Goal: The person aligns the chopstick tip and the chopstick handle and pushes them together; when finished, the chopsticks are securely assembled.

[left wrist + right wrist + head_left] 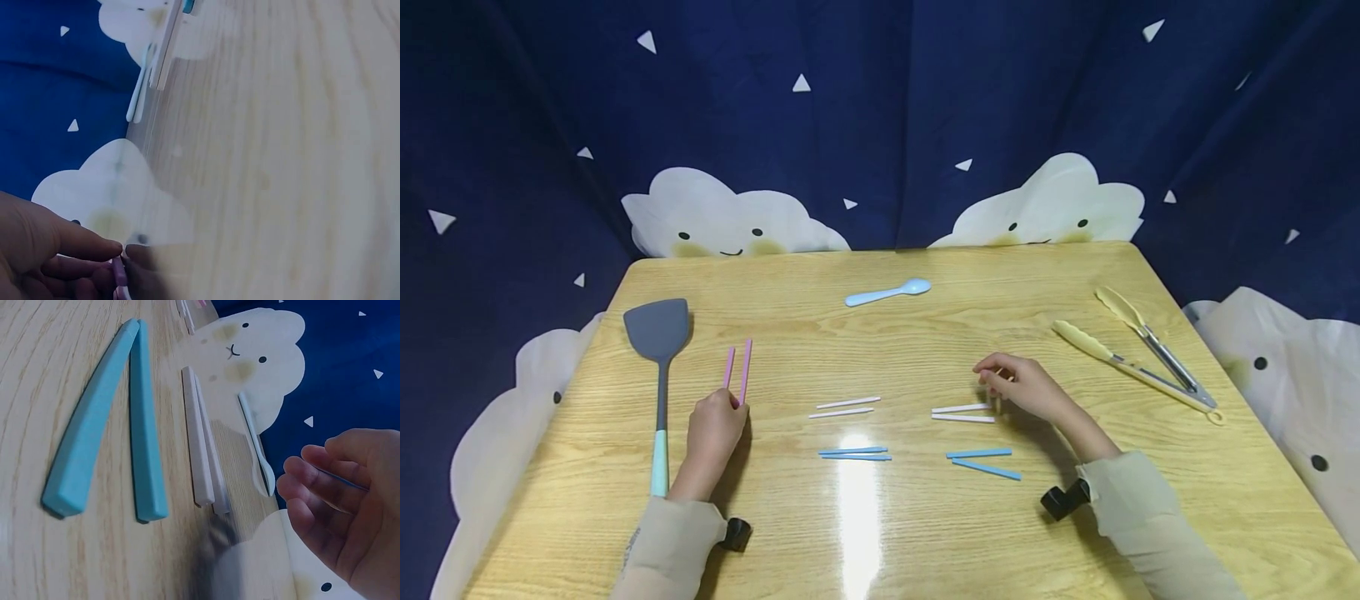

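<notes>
My left hand (715, 427) pinches a pair of pink chopsticks (746, 367) at their near ends, and they lie pointing away from me. In the left wrist view, thumb and fingers meet on a pink end (119, 273). My right hand (1025, 389) hovers by the right ends of a pair of white chopsticks (961, 418). Its fingers are loosely bent with nothing between them, as the right wrist view of the hand (350, 506) shows. Nearer me lies a pair of blue chopsticks (985, 468), spread in a narrow V.
Mid-table lie another white pair (842, 412) and another blue pair (853, 455). A light blue spoon (887, 293) lies toward the back. The grey spatula (657, 327) is left of my left hand; spread tongs (1150, 367) lie at the right.
</notes>
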{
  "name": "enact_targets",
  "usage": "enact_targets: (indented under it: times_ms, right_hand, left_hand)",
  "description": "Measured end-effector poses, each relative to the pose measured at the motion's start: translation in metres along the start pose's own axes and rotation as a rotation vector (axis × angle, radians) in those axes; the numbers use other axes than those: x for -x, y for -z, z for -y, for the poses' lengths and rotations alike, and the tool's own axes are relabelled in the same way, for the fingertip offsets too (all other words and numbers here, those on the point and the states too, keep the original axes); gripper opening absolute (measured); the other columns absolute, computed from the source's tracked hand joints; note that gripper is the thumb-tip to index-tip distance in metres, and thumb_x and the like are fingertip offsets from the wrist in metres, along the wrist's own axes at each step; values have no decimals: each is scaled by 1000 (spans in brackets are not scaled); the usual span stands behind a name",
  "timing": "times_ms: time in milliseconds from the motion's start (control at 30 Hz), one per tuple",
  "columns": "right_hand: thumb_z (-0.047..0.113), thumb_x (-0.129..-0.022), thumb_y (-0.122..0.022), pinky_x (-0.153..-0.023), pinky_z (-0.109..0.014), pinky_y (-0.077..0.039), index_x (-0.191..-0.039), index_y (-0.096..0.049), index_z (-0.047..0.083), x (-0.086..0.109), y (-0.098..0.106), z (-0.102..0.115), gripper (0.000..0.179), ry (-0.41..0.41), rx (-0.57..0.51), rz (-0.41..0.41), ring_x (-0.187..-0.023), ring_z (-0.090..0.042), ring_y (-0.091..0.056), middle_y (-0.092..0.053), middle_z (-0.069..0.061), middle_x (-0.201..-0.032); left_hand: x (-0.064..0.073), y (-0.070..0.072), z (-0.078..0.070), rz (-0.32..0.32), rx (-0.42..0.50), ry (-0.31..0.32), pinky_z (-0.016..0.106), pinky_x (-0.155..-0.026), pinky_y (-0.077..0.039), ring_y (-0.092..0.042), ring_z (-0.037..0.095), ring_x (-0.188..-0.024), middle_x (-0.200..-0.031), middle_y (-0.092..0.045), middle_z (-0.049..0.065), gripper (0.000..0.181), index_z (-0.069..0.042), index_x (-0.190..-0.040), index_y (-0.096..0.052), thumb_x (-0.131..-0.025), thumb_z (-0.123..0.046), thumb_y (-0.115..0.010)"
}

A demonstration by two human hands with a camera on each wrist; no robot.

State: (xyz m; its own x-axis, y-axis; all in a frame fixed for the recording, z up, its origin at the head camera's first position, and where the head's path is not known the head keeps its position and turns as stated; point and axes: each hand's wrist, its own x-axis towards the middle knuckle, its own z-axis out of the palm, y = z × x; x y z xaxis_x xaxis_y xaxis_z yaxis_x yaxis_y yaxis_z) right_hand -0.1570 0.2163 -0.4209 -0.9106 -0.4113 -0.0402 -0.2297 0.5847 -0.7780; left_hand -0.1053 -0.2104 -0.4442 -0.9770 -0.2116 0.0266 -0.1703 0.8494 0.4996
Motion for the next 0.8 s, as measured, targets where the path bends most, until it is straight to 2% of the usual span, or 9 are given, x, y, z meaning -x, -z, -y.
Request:
enact_targets:
  times_ms: [167, 433, 567, 667, 800]
  right_hand:
    - [24, -92, -51, -57, -35, -49, -106, -60, 2, 1, 0, -1, 28, -2, 2, -2, -70, -26, -57, -61, -11, -82]
    - [21, -92, -50, -57, -35, -49, -106, -60, 1, 1, 1, -4, 26, -9, -10, 1, -68, -25, -57, -61, -12, -82]
    - [23, -92, -50, -57, -35, -49, -107, -59, 1, 0, 1, -6, 28, -15, -20, 12, -69, -25, -56, -62, -11, -83]
    - [24, -92, -50, -56, -35, -49, -107, -59, 1, 0, 1, -8, 28, -18, -22, 16, -69, -24, -56, -62, -11, -84]
    - [20, -92, -51, -57, -32, -48, -106, -60, 3, 0, -1, -10, 24, -10, 5, 17, -72, -21, -57, -63, -9, -86]
  left_hand:
    - [0, 3, 3, 25, 39, 10, 30, -43, -39, -48, 20, -49, -62, -56, 14, 17, 7, -75, -59, -81, -9, -61]
    - [2, 17, 6, 94, 108, 43, 26, -43, -38, -48, 15, -48, -63, -59, 10, 24, 9, -86, -61, -87, -15, -55]
    - [3, 23, 4, 25, 132, 27, 28, -46, -42, -56, 19, -54, -72, -63, 14, 24, 7, -92, -63, -87, -14, -55]
    - [0, 27, -2, -28, 146, -1, 31, -54, -44, -59, 25, -66, -83, -64, 16, 23, 4, -96, -64, -88, -15, -54]
    - [-5, 27, -16, 3, 197, -73, 36, -62, -47, -60, 27, -77, -89, -65, 15, 20, 1, -98, -64, -88, -14, -55]
